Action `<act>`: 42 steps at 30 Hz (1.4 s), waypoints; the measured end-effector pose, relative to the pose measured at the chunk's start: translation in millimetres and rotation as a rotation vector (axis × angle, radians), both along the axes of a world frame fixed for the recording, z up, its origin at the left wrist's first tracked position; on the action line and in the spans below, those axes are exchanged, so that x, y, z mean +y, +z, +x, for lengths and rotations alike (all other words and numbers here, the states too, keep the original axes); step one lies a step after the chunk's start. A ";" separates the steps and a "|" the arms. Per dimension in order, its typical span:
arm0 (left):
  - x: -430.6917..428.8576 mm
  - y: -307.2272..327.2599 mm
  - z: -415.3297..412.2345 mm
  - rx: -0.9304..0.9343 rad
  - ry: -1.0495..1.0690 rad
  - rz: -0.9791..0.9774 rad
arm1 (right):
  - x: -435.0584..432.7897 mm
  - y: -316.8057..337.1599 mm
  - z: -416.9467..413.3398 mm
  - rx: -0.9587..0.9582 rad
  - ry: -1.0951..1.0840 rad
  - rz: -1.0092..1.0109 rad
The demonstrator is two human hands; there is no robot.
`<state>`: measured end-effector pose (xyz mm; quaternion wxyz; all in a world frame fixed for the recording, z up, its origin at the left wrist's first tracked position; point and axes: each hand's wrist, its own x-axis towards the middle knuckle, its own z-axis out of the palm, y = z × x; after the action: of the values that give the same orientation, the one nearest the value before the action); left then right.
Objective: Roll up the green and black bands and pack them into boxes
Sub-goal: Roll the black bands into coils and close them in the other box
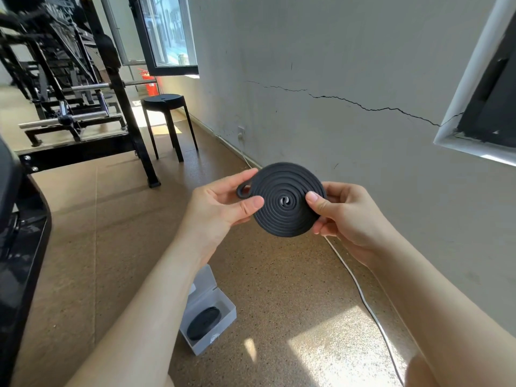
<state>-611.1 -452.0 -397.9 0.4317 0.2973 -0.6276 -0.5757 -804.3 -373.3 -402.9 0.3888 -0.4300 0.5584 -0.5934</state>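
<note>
Above the floor [279, 289], the left hand [220, 203] and the right hand [346, 216] each pinch an edge of the coiled black band [284, 216], while another black coil [203, 322] lies in the open box [215, 339].

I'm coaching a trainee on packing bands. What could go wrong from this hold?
1. The tail loop by the left hand sticks out free; if the right hand lets go, the black coil may spring open.
2. The open box on the floor already holds a band, so this one may not fit.
</note>
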 end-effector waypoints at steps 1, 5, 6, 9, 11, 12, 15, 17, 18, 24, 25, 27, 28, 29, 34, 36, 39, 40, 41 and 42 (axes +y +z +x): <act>2.4 0.2 -2.2 0.002 -0.015 -0.008 | -0.8 -1.5 0.9 -0.038 -0.015 -0.005; 5.7 2.0 -5.0 -0.020 0.046 -0.094 | -1.4 -7.3 11.2 -0.171 0.069 0.030; 4.7 2.2 -3.1 -0.031 0.060 -0.120 | 0.2 -5.8 11.1 -0.152 0.133 0.080; 4.9 2.0 2.6 -0.259 0.047 -0.299 | 7.1 3.5 0.6 0.368 0.243 0.239; 7.7 0.6 1.6 -0.497 0.001 -0.429 | 7.6 5.7 -3.3 0.743 0.108 0.133; 8.8 -0.8 -0.4 -0.564 -0.027 -0.458 | 7.8 6.9 -0.7 0.794 0.074 0.051; 10.7 -3.7 -4.3 -0.612 -0.062 -0.469 | 7.4 5.9 14.3 0.774 0.113 -0.032; 9.1 -2.6 -4.3 -0.601 -0.058 -0.470 | 6.0 4.6 16.5 0.694 0.100 -0.025; 8.5 -1.9 -3.9 -0.581 -0.053 -0.455 | 5.6 4.7 15.7 0.671 0.098 -0.030; 10.4 -0.5 -5.1 -0.512 -0.031 -0.393 | 3.4 4.7 16.3 0.736 0.095 -0.032; 11.3 -0.4 -5.1 -0.499 -0.031 -0.383 | 2.0 4.2 16.2 0.738 0.068 -0.041; 12.9 0.1 -5.4 -0.475 -0.027 -0.359 | -0.3 3.0 15.4 0.707 0.035 -0.053; 13.6 0.3 -5.4 -0.466 -0.023 -0.350 | -1.1 2.1 15.2 0.698 0.027 -0.053; 13.8 0.4 -5.4 -0.452 -0.020 -0.336 | -1.7 1.4 15.3 0.690 0.022 -0.048; 12.5 2.1 -4.9 -0.346 -0.005 -0.235 | -4.7 -1.2 10.8 0.519 -0.005 -0.036; 13.4 1.9 -5.7 -0.313 -0.002 -0.212 | -4.1 -0.6 10.8 0.466 -0.007 -0.040; 13.3 1.1 -6.9 -0.275 0.014 -0.178 | -2.3 1.7 11.4 0.420 0.022 -0.051; 12.8 1.1 -6.9 -0.276 0.020 -0.176 | -1.8 2.5 11.3 0.445 0.042 -0.052; 12.5 1.3 -7.1 -0.281 0.023 -0.178 | -1.5 3.4 11.0 0.492 0.065 -0.048; 12.7 1.4 -7.3 -0.291 0.025 -0.183 | -1.1 4.1 11.0 0.547 0.086 -0.038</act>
<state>-618.4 -439.3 -396.4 0.3687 0.3445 -0.7295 -0.4617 -793.3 -374.5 -398.8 0.2402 -0.6048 0.6125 -0.4487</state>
